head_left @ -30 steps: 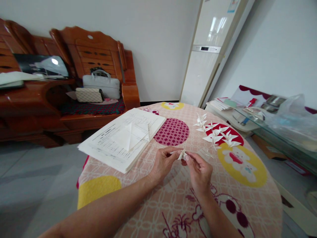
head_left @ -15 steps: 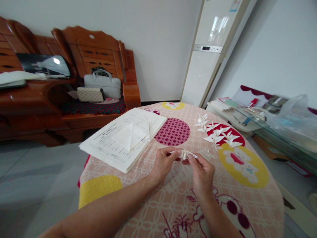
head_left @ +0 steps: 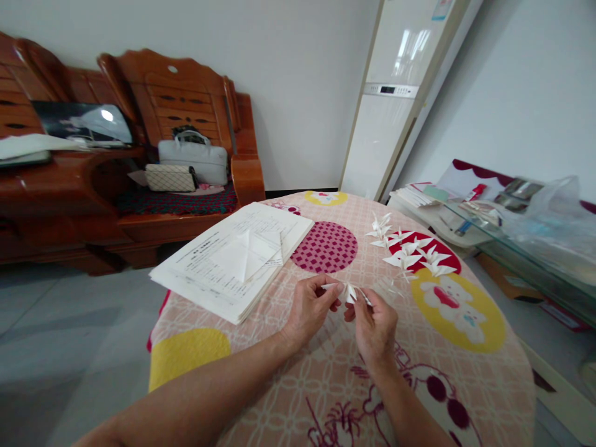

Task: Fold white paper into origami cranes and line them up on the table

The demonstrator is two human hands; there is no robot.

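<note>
Above the middle of the patterned tablecloth, a small folded white paper crane is pinched between my two hands. My left hand grips its left side between thumb and fingers. On the other side my right hand has its thumb and fingertips closed on the paper, hiding part of it. Several finished white paper cranes lie in a cluster beyond my right hand. To the left rests a stack of printed paper, with a creased white paper square on top.
A wooden bench with a grey bag and a patterned purse stands at the back left. A tall white air conditioner is in the corner. At right, a glass shelf holds a plastic bag.
The folded paper has tilted and its points stand out more between my fingers. My right hand has shifted slightly left, and its fingertips have changed their hold.
</note>
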